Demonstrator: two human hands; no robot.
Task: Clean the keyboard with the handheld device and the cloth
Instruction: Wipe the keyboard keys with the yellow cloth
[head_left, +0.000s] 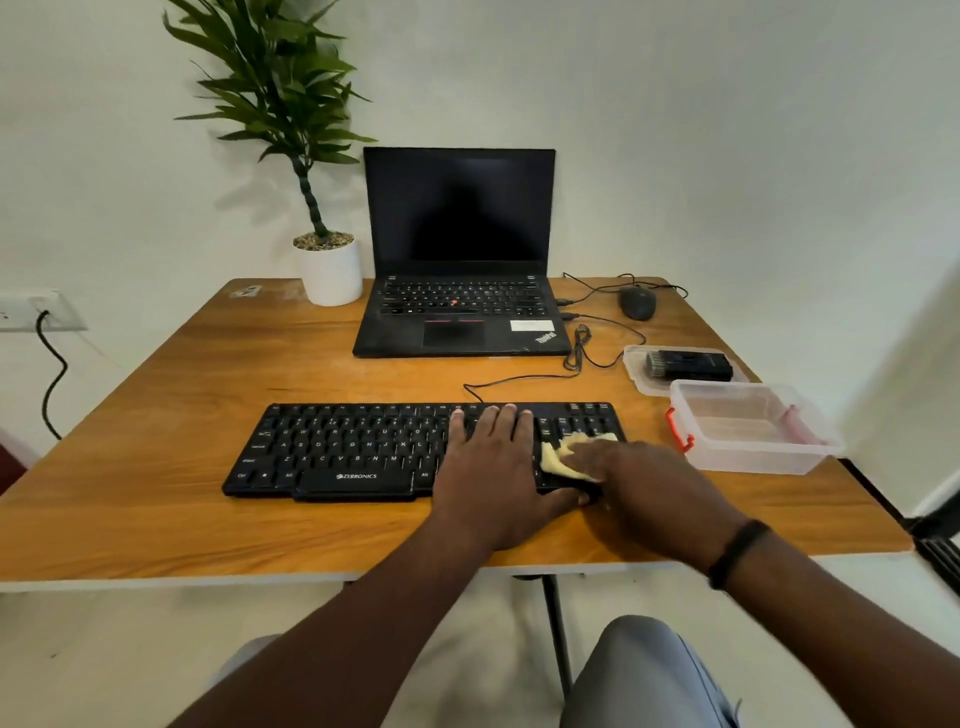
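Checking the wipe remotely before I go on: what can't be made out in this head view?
- Keyboard right section: hidden under left hand, right hand and yellow cloth.
- Right hand fingers' hold on the cloth: blurred.
- Dust left on keys: too small.
- Handheld device in the lid: its details are too small.

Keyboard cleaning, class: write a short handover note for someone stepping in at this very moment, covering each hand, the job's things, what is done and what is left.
Left hand: flat, fingers straight, steadying the keyboard right of centre.
Right hand: presses the yellow cloth onto the keyboard's right end.
Handheld device: lies on the clear lid behind the open plastic box, right of the keyboard.
Done: cloth wiping under way at the right end; how much is finished cannot be told.
Left: probably wipe the remaining keys; use the device if not yet used.
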